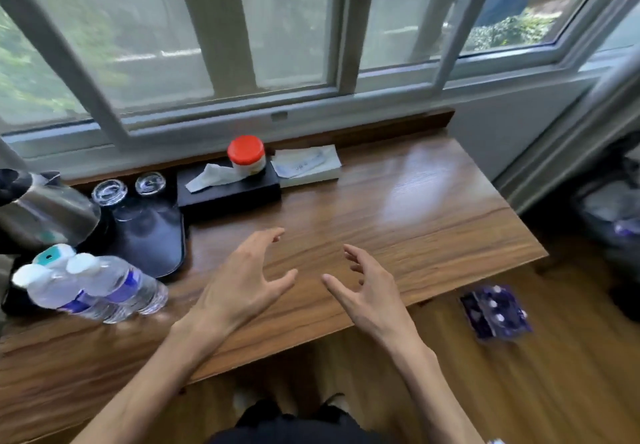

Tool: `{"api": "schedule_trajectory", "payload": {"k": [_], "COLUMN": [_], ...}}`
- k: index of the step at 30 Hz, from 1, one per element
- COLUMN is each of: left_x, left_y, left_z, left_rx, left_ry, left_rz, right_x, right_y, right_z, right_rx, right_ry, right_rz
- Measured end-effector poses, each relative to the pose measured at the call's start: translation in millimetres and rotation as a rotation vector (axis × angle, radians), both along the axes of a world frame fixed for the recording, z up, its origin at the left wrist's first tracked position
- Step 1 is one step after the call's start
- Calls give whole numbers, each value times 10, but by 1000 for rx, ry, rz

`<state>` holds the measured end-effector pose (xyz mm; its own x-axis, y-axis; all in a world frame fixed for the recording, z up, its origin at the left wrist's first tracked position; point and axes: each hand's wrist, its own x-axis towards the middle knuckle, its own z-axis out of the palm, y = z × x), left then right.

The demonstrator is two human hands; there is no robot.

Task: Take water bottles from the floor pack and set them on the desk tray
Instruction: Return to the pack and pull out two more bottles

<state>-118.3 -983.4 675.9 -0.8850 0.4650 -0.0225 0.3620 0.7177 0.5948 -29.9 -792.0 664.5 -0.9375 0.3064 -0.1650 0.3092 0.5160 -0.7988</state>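
Observation:
Three clear water bottles (pixel 104 284) with white caps and purple labels stand close together at the left of the wooden desk, by the front edge of a black tray (pixel 156 239). Whether they rest on the tray or on the wood I cannot tell. The purple floor pack (pixel 495 312) lies on the floor right of the desk, white caps showing. My left hand (pixel 242 281) and my right hand (pixel 367 288) hover over the middle of the desk, fingers spread, both holding nothing.
A steel kettle (pixel 45 211) and two upturned glasses (pixel 110 192) sit on the tray. A black tissue box (pixel 228 191) carries a red-lidded jar (pixel 246 154); a notepad (pixel 308 165) lies beside it. A dark bin (pixel 613 222) stands at the right.

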Motion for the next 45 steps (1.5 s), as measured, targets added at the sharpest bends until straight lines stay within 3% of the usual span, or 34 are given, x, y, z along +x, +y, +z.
{"api": "schedule_trajectory", "payload": {"k": [18, 30, 37, 45], "left_x": [594, 412, 385, 455], "left_y": [2792, 5482, 6706, 7851], "left_z": [-191, -628, -893, -1563], "left_rx": [-220, -326, -456, -646], "left_ry": [-44, -64, -62, -148], "left_rz": [-611, -926, -1051, -1052], "right_x": [1512, 1879, 1958, 2025], "right_y": [2168, 4213, 5176, 6197], "right_z": [-485, -889, -1076, -1746], "right_rx": [16, -58, -130, -281], "right_ry": [-181, -374, -460, -594], "right_rz": [-508, -748, -836, -833]}}
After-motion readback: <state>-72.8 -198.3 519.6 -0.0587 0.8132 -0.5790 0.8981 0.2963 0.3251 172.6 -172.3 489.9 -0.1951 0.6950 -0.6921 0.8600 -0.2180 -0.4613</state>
